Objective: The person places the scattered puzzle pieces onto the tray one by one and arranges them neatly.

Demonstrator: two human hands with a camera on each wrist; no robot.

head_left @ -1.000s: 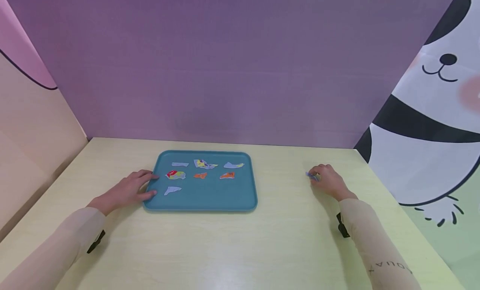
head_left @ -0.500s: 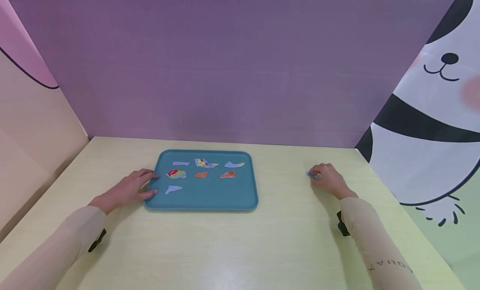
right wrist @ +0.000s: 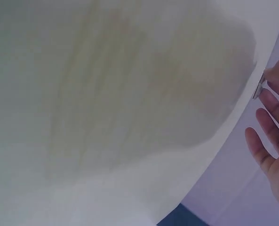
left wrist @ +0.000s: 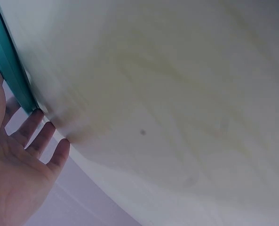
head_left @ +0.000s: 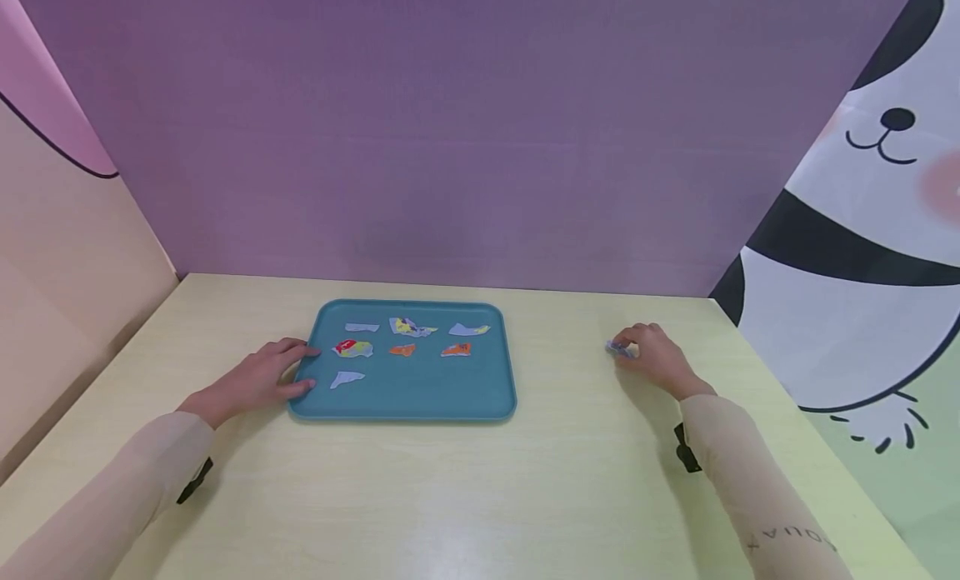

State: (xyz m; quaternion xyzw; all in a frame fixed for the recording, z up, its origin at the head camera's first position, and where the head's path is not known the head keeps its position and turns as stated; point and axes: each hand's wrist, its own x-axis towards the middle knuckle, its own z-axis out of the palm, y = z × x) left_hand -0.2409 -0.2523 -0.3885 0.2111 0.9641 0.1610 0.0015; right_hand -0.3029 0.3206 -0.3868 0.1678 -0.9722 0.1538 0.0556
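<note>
In the head view, my left hand [head_left: 258, 384] rests at the left edge of a blue tray [head_left: 442, 403], its fingers and thumb spread along the rim. The left wrist view shows relaxed fingers [left wrist: 38, 136] beside the tray's side. On the tray lie several torn paper scraps: pale pieces, a multicoloured one [head_left: 411, 327], a red and green one [head_left: 352, 348] and two orange ones [head_left: 456, 350]. To the right of the tray, my right hand [head_left: 656, 359] pinches a torn paper scrap [head_left: 617, 347], bluish with print, between thumb and fingertips. The right wrist view catches only the scrap's edge [right wrist: 259, 88].
A light wooden table [head_left: 465, 497] carries the tray. Behind it stands a purple panel [head_left: 465, 138], with a panda-printed panel [head_left: 862, 230] at the right and a pale pink one [head_left: 67, 272] at the left.
My right hand has shifted slightly left and away from me with the paper scrap between its fingers. The left hand and the tray keep their places.
</note>
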